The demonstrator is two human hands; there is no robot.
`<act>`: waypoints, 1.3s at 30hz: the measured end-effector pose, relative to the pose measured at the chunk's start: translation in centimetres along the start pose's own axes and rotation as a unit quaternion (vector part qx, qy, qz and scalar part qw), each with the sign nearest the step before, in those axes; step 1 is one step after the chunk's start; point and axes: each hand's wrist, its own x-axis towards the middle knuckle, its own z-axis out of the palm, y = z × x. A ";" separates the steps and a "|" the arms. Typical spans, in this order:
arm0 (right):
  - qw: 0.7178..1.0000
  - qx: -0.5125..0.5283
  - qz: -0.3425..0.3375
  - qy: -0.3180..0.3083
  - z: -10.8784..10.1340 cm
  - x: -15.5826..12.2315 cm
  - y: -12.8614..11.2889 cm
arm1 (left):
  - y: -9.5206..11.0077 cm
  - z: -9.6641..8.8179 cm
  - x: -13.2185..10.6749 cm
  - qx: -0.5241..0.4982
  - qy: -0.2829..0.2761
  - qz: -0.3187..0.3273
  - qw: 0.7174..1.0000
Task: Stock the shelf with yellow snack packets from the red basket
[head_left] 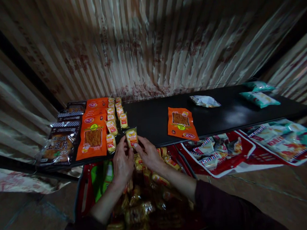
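Note:
Both hands meet at the front edge of a black shelf [223, 117]. My left hand [122, 164] and my right hand [148, 154] pinch a small yellow snack packet [131, 137] between them, holding it upright at the shelf edge. Just left of it stand two rows of similar small yellow packets [112, 127]. Beside those lie orange snack bags [93, 138] and dark snack bags [61, 146] in rows.
A red basket [85, 192] full of small packets sits below my arms. One orange bag [181, 123] lies alone mid-shelf, a white packet [204, 101] and green packets [259, 98] farther right. Large red and green bags [226, 151] lie on the floor. A striped curtain hangs behind.

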 end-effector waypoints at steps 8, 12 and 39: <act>0.998 -0.022 0.053 0.027 1.9 5.7 0.2 | 1.6 0.5 4.9 0.079 0.020 0.025 0.996; 0.995 -0.065 0.069 0.025 2.4 6.8 0.4 | 1.5 0.5 5.5 0.141 0.049 0.038 0.988; 0.990 -0.102 0.051 0.082 3.5 8.4 3.2 | -0.7 1.5 7.3 0.513 -0.025 0.099 0.852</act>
